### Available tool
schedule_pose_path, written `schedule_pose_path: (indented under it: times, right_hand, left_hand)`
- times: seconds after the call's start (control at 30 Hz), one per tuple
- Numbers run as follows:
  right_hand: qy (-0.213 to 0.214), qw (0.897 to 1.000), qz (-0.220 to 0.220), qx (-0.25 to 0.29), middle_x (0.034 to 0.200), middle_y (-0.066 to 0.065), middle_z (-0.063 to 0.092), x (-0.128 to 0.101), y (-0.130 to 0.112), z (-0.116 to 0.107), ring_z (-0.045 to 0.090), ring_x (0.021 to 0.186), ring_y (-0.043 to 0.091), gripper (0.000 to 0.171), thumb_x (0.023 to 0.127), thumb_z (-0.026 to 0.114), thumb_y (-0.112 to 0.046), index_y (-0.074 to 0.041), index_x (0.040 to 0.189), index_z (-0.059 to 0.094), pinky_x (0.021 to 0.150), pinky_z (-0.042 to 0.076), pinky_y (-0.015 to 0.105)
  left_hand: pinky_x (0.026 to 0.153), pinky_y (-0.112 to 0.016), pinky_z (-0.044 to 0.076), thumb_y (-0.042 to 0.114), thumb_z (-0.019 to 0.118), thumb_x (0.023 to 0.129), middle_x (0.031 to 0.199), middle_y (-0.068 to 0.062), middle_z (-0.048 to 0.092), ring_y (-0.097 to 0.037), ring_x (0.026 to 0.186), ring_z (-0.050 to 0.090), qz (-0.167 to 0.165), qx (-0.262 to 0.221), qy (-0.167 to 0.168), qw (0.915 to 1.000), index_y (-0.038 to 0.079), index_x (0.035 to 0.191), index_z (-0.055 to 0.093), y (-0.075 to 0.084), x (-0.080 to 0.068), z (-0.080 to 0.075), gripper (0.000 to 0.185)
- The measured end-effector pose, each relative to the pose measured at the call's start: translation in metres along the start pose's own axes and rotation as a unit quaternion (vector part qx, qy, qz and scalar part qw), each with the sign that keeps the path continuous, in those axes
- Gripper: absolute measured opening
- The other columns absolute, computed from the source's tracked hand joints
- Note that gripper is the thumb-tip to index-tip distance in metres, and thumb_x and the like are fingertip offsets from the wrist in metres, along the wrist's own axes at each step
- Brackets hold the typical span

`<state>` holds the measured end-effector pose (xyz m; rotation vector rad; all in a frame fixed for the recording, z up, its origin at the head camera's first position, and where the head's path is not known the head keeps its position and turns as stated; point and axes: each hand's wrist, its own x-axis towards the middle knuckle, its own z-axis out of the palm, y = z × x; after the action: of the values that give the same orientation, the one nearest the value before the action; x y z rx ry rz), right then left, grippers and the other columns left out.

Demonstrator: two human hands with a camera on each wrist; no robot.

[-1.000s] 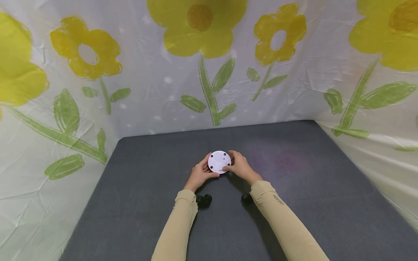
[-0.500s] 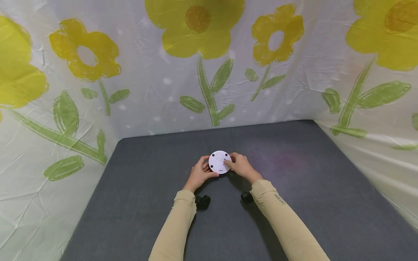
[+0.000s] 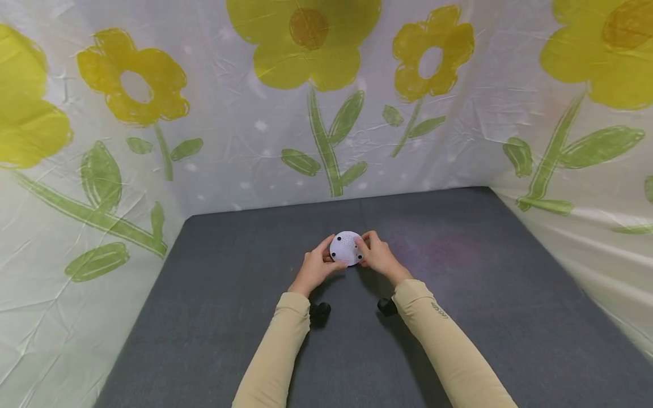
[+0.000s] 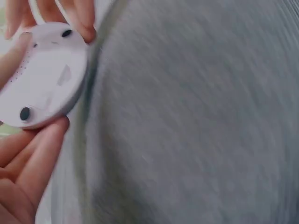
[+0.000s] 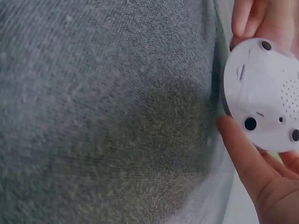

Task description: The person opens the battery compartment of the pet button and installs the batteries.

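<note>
Right now, as I see it:
Object: white round device (image 3: 346,247), underside with black feet and speaker holes facing up, lifted above the grey mat (image 3: 214,317).
Left hand (image 3: 315,266): fingers curled round its left edge.
Right hand (image 3: 378,258): pinching its right edge.
Backdrop: yellow-flower sheet (image 3: 316,102).

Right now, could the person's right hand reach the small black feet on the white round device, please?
Probably yes: the right hand already grips the white round device, its underside facing up and uncovered.
</note>
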<state>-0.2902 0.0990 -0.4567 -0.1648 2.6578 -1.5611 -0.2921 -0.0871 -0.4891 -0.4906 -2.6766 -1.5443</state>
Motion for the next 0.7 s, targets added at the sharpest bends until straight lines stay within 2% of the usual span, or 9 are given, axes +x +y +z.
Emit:
schedule_pose_path:
  times: [0.13, 0.23, 0.3, 0.4, 0.53, 0.6, 0.7]
  right_hand:
    - [0.036, 0.999, -0.031, -0.016, 0.099, 0.020, 0.061, 0.0013, 0.0005, -0.0004, 0.064, 0.074, 0.027, 0.030, 0.099, 0.045, -0.029, -0.001, 0.111, 0.043, 0.066, 0.053, 0.035]
    - [0.064, 0.997, -0.044, -0.019, 0.098, 0.018, 0.060, 0.0034, -0.0002, -0.0013, 0.060, 0.083, 0.027, 0.029, 0.098, 0.047, -0.031, -0.003, 0.106, 0.044, 0.073, 0.050, 0.038]
    - [0.069, 0.997, -0.043, -0.014, 0.102, 0.018, 0.059, 0.0040, -0.0012, -0.0026, 0.058, 0.093, 0.029, 0.031, 0.097, 0.050, -0.032, -0.003, 0.105, 0.044, 0.080, 0.048, 0.041]
    - [0.060, 0.997, -0.041, -0.001, 0.110, 0.020, 0.056, 0.0041, -0.0023, -0.0038, 0.055, 0.103, 0.032, 0.037, 0.095, 0.054, -0.033, -0.001, 0.110, 0.044, 0.086, 0.045, 0.044]
    - [0.032, 0.999, -0.029, 0.020, 0.124, 0.024, 0.050, 0.0036, -0.0028, -0.0051, 0.052, 0.112, 0.034, 0.057, 0.092, 0.058, -0.034, 0.002, 0.131, 0.039, 0.091, 0.044, 0.044]
    - [0.014, 0.999, -0.024, 0.018, 0.129, 0.026, 0.047, 0.0032, -0.0019, -0.0065, 0.050, 0.115, 0.035, 0.067, 0.092, 0.059, -0.035, 0.005, 0.139, 0.031, 0.093, 0.043, 0.044]
    - [-0.022, 0.999, -0.021, 0.012, 0.136, 0.026, 0.041, 0.0026, 0.0009, -0.0100, 0.046, 0.119, 0.034, 0.076, 0.091, 0.060, -0.034, 0.007, 0.143, 0.024, 0.095, 0.042, 0.044]
  left_hand:
    - [0.090, -0.038, 0.047, 0.053, 0.055, 0.088, 0.122, -0.017, 0.057, -0.021, 0.107, 0.058, -0.033, -0.011, 0.009, 0.9994, 0.005, 0.145, 0.030, 0.0047, 0.0024, 0.0029, 0.079]
    - [0.095, -0.040, 0.042, 0.063, 0.039, 0.090, 0.129, -0.017, 0.051, -0.025, 0.110, 0.056, -0.063, -0.017, 0.026, 0.9975, 0.002, 0.145, 0.029, 0.0064, 0.0039, 0.0060, 0.083]
    - [0.094, -0.040, 0.043, 0.065, 0.034, 0.090, 0.130, -0.015, 0.052, -0.025, 0.107, 0.058, -0.074, -0.029, 0.037, 0.9962, 0.001, 0.142, 0.034, 0.0073, 0.0052, 0.0077, 0.082]
    - [0.089, -0.040, 0.047, 0.064, 0.035, 0.090, 0.122, -0.016, 0.057, -0.026, 0.100, 0.061, -0.075, -0.031, 0.052, 0.9954, 0.001, 0.136, 0.045, 0.0087, 0.0073, 0.0091, 0.078]
    - [0.087, -0.041, 0.047, 0.059, 0.045, 0.090, 0.115, -0.013, 0.062, -0.025, 0.102, 0.059, -0.060, -0.012, 0.061, 0.9963, 0.001, 0.128, 0.054, 0.0095, 0.0092, 0.0092, 0.070]
    - [0.088, -0.040, 0.047, 0.057, 0.050, 0.089, 0.116, -0.013, 0.062, -0.024, 0.106, 0.057, -0.055, -0.008, 0.055, 0.9969, 0.001, 0.128, 0.054, 0.0095, 0.0094, 0.0090, 0.068]
    - [0.090, -0.038, 0.047, 0.052, 0.057, 0.087, 0.124, -0.015, 0.056, -0.023, 0.111, 0.055, -0.049, -0.021, 0.033, 0.9980, -0.001, 0.135, 0.046, 0.0096, 0.0084, 0.0090, 0.072]
